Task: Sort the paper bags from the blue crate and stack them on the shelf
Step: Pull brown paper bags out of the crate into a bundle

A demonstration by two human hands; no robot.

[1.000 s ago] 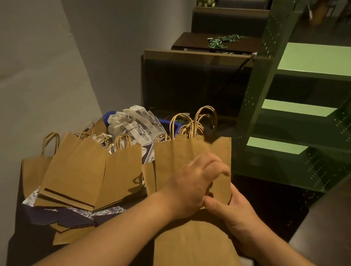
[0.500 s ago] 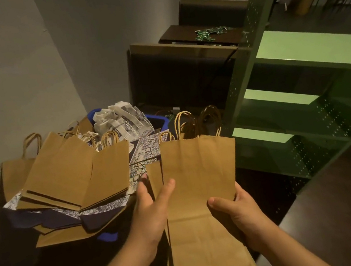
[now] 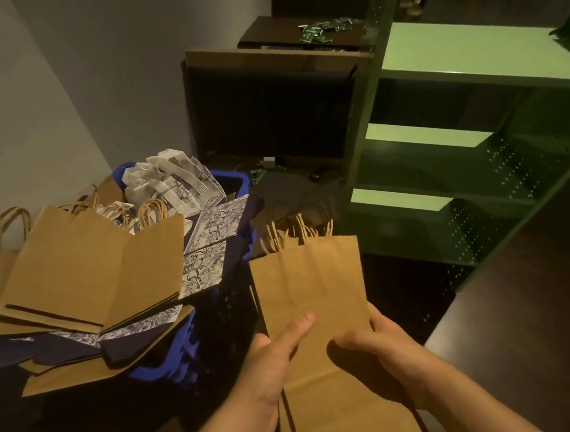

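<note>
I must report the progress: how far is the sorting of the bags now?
Done: nothing visible on the green shelf; its boards show no bags. In hand: the left hand and right hand hold a stack of brown bags. Left: many brown and patterned bags remain piled on the blue crate.

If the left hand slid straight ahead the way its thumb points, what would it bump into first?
Probably nothing solid: the left hand would slide up the brown bag it holds, toward its twine handles. Depth beyond them is unclear.
</note>
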